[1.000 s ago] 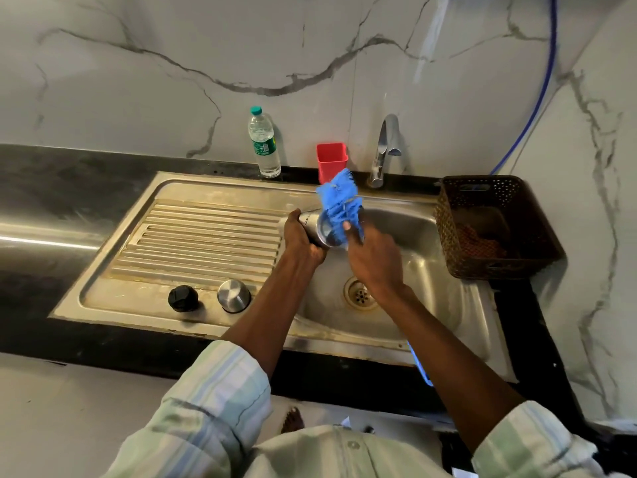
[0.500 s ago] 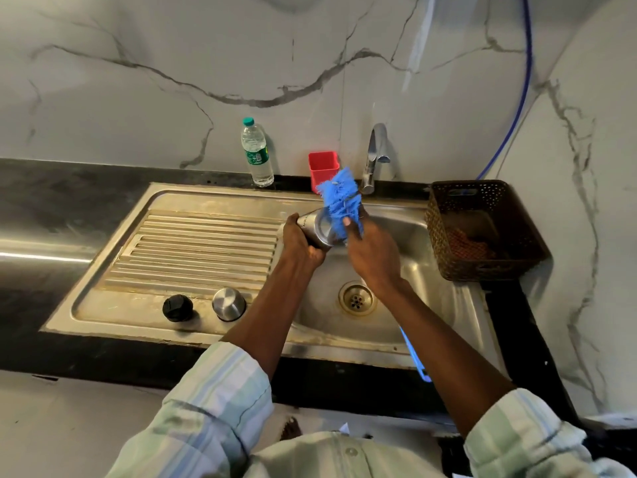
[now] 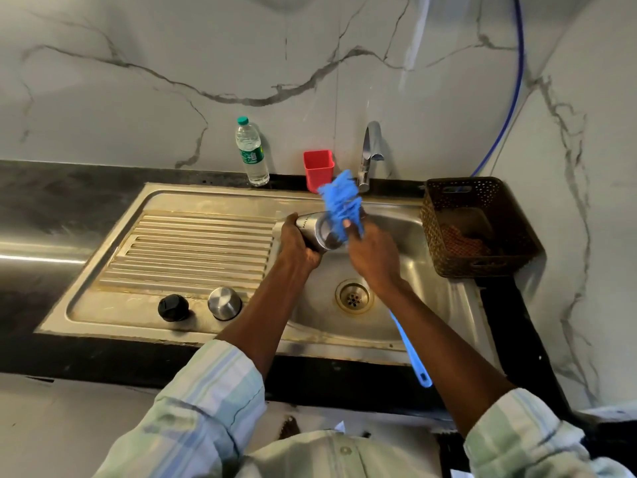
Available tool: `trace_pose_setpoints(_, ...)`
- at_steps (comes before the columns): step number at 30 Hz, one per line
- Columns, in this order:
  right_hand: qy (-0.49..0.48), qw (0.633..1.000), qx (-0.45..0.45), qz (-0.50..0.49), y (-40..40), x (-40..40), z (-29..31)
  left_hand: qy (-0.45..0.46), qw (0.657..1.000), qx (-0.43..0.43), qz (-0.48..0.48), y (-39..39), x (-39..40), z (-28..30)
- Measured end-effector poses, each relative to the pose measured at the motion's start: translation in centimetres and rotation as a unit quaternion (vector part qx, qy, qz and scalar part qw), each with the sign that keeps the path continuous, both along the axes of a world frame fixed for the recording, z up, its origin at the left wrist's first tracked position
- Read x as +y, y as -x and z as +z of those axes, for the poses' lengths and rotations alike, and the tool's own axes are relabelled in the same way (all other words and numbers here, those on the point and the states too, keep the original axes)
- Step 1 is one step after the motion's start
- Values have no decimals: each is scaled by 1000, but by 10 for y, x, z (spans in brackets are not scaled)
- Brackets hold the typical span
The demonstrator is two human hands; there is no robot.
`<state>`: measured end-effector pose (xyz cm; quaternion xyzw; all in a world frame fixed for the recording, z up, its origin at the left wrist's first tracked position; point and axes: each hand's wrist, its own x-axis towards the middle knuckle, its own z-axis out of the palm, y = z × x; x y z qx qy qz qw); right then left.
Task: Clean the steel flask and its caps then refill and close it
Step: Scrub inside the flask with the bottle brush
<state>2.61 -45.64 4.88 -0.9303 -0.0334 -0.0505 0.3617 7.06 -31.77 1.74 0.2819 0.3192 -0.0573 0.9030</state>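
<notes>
My left hand [image 3: 298,243] grips the steel flask [image 3: 319,231], held on its side over the sink basin [image 3: 406,236] with its open mouth facing right. My right hand [image 3: 374,255] holds a blue bottle brush [image 3: 341,200] near its bristle head, which sits at the flask's mouth; the blue handle [image 3: 412,353] trails down under my forearm. Two caps stand on the drainboard's front edge: a black inner cap [image 3: 173,307] and a steel outer cap [image 3: 224,303].
A plastic water bottle [image 3: 251,157] and a red cup [image 3: 318,169] stand at the back by the tap [image 3: 368,155]. A brown perforated basket [image 3: 479,225] sits right of the sink. The ribbed drainboard [image 3: 193,250] lies left. Dark counter surrounds the sink.
The brush's bristle head has shifted slightly up and out at the flask's mouth, with my right hand blurred in motion. The flask stays in my left hand; the caps have not moved.
</notes>
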Motion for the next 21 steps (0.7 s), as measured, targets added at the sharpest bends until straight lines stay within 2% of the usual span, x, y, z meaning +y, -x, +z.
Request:
trace_pose_setpoints(1,-19,1000,3,-12,-2,-1,3,-3,1000,7,-15,-2,1,-3)
trace_pose_setpoints(5,85,991,-65,81,13,5,-1,25,998,-48,11,2,-2,2)
trace_pose_setpoints(9,-9,1000,6,18,-3,-3,3,-6,1000,-22,6,1,-3,-3)
trace_pose_setpoints(12,33,996,-18,79,8,3,-1,11,998,-53,-18,6,-2,1)
trace_pose_setpoints(14,-2,998,15,56,4,-3,-1,6,998,-65,-21,8,-1,1)
trace_pose_setpoints(17,-80,990,106,46,-10,-13,4,-79,993,-68,-54,13,6,1)
trace_pose_setpoints(21,-90,988,106,68,-23,-13,12,-246,944,-106,-194,29,-5,10)
